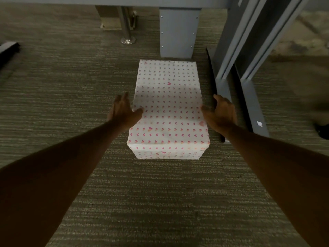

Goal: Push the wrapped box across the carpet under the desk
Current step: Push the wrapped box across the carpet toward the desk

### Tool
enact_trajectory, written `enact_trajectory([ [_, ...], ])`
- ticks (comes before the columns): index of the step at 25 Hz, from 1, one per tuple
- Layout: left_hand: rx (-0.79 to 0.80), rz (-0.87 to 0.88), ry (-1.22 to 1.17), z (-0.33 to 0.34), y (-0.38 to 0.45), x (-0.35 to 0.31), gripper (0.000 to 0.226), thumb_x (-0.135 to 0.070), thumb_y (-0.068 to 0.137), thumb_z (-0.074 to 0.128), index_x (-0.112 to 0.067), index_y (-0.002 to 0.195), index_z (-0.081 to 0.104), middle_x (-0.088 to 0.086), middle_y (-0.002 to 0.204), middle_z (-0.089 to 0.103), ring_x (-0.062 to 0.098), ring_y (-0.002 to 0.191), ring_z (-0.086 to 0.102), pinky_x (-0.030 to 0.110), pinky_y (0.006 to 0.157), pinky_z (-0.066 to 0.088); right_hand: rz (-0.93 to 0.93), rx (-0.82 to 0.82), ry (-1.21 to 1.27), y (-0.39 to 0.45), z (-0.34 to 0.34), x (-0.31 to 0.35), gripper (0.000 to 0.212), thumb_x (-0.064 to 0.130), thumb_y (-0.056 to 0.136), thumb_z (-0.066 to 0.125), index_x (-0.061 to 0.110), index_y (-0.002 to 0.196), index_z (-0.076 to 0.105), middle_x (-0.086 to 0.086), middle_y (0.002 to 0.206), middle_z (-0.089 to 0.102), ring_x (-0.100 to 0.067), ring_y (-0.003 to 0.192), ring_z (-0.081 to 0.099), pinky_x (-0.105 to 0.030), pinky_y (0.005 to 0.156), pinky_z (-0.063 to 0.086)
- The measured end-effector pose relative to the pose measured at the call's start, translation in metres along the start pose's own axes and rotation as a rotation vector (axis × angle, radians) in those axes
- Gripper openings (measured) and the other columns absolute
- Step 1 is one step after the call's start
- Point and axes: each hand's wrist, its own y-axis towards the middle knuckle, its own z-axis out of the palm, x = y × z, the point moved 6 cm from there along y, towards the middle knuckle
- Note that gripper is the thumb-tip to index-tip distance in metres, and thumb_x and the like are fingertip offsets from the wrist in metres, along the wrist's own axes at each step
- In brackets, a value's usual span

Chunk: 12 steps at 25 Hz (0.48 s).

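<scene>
The wrapped box (168, 107), white paper with small pink hearts, lies lengthwise on the striped grey carpet (62, 77), its far end close to a grey desk leg panel (178, 31). My left hand (124, 111) presses against the box's left side, thumb on the top edge, fingers spread. On the opposite side my right hand (219, 113) touches the right edge the same way. The desk's underside (124, 0) runs along the top of the view.
A round metal post with a foot plate (127, 29) stands behind the box to the left. Grey upright frame rails (249, 59) and their floor feet run along the box's right. A dark object (8, 49) lies at far left. Open carpet stretches to the left.
</scene>
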Motion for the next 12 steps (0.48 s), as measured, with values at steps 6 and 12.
enact_trajectory([
  [6, -0.076, 0.377, 0.334, -0.013, 0.008, -0.059, 0.108, -0.063, 0.080, 0.059, -0.019, 0.157, -0.002, 0.016, 0.167, 0.002, 0.035, 0.154, 0.003, 0.055, 0.119, 0.012, -0.339, -0.040, -0.337, 0.005, -0.010, 0.046, 0.098, 0.061, 0.091, 0.053, 0.009, 0.161, 0.009, -0.018, 0.169, 0.009, -0.034, 0.156, 0.008, -0.045, 0.124, 0.005],
  [12, -0.181, 0.469, 0.440, -0.026, -0.001, -0.077, 0.114, -0.074, 0.079, 0.050, -0.015, 0.157, -0.008, 0.021, 0.165, -0.011, 0.037, 0.153, -0.008, 0.044, 0.118, -0.007, -0.452, -0.049, -0.506, 0.006, -0.021, 0.074, 0.108, 0.075, 0.088, 0.040, 0.007, 0.161, -0.002, -0.019, 0.169, -0.006, -0.035, 0.156, -0.006, -0.051, 0.127, -0.001],
])
